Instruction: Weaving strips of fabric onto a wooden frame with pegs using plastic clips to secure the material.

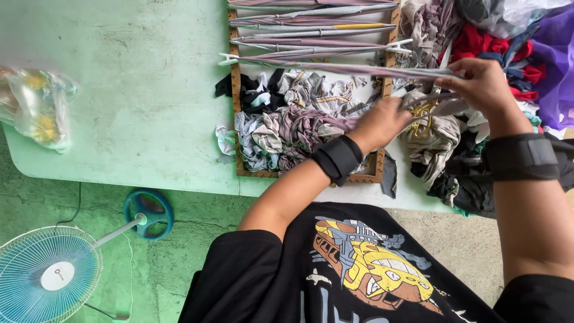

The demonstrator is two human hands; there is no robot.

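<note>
- Right hand [483,84], upper right of the frame, pinches a stretched fabric strip [335,67] running across the wooden frame [235,107].
- Left hand [379,124], at centre, presses down on the frame's right edge; its grip is hidden.
- Scrap pile [478,42] covers the worktop [131,90] at right.
</note>
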